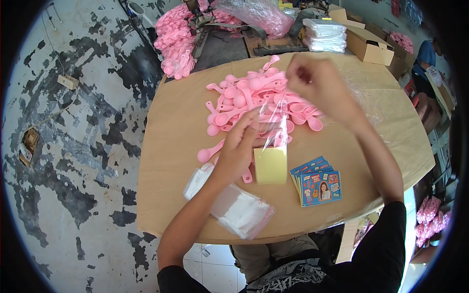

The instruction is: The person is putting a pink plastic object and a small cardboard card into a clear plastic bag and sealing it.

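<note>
My left hand grips a clear plastic bag with a yellow card inside its lower end. The bag stands upright in front of a heap of pink plastic scoops. My right hand is raised over the heap's right side, blurred, its fingers curled together; what they hold, if anything, cannot be made out. Below my left forearm lies a stack of clear bags. To the right of the yellow card, several printed blue cards lie fanned in a pile.
Brown paper covers the table. Behind it are bundles of pink scoops, a stack of packed clear bags and an open cardboard box. Another person sits at the far right. A power strip lies on the floor to the left.
</note>
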`<state>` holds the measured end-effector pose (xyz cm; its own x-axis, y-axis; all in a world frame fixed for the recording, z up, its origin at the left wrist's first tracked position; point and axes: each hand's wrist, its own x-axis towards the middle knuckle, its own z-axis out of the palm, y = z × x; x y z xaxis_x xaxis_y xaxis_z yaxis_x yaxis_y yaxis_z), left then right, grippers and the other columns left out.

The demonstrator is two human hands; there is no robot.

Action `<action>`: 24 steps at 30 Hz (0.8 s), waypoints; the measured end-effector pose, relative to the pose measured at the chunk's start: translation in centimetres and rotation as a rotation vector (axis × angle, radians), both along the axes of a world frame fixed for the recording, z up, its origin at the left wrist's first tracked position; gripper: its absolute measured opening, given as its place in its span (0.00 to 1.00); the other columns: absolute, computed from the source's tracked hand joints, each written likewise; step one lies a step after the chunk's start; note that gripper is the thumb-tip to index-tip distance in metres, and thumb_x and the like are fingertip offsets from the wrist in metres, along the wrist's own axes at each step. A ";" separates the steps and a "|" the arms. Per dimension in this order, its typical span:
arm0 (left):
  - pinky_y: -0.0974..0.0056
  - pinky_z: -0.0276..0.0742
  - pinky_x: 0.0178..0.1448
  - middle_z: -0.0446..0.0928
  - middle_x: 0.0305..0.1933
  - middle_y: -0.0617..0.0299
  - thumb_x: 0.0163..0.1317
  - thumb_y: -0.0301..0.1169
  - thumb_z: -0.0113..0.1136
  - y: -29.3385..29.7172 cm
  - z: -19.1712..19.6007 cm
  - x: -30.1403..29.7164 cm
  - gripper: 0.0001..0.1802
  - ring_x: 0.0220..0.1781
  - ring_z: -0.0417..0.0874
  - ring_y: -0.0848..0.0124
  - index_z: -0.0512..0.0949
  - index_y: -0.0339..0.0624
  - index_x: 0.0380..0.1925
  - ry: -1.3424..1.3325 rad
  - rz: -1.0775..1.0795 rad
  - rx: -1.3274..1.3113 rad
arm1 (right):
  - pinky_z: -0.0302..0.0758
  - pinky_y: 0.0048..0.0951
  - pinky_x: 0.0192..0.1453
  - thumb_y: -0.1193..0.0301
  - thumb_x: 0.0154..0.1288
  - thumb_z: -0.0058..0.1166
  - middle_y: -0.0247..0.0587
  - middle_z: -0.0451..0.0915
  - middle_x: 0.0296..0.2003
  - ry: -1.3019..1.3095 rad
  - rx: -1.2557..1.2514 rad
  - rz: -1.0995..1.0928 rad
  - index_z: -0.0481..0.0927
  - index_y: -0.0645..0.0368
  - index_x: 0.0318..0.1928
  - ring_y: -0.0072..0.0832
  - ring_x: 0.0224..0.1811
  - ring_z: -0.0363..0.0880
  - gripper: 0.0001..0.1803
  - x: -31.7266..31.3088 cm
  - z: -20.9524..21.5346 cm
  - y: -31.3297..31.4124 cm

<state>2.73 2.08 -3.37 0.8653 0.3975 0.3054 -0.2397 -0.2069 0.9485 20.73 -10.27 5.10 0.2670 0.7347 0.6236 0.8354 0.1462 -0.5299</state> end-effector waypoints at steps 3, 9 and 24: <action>0.62 0.84 0.50 0.75 0.60 0.47 0.78 0.40 0.33 1.0 0.7 -0.5 0.22 0.50 0.84 0.58 0.60 0.39 0.64 -0.034 -0.093 -0.326 | 0.69 0.23 0.28 0.71 0.65 0.52 0.30 0.74 0.22 0.136 -0.055 0.258 0.76 0.60 0.31 0.19 0.22 0.72 0.07 3.3 3.8 -4.1; 0.64 0.82 0.51 0.76 0.58 0.48 0.77 0.42 0.39 0.0 1.6 0.2 0.24 0.48 0.84 0.62 0.63 0.34 0.62 -0.025 -0.022 -0.461 | 0.72 0.22 0.35 0.71 0.67 0.54 0.35 0.79 0.30 0.660 -0.407 0.196 0.81 0.61 0.40 0.22 0.31 0.77 0.07 16.3 -3.9 -12.6; 0.60 0.83 0.53 0.75 0.59 0.51 0.74 0.40 0.48 0.4 1.0 -0.8 0.25 0.55 0.80 0.66 0.67 0.34 0.63 0.136 -0.141 -0.466 | 0.73 0.30 0.57 0.77 0.69 0.46 0.41 0.83 0.43 0.376 -0.713 0.368 0.81 0.65 0.46 0.24 0.50 0.80 0.11 5.6 1.9 -12.2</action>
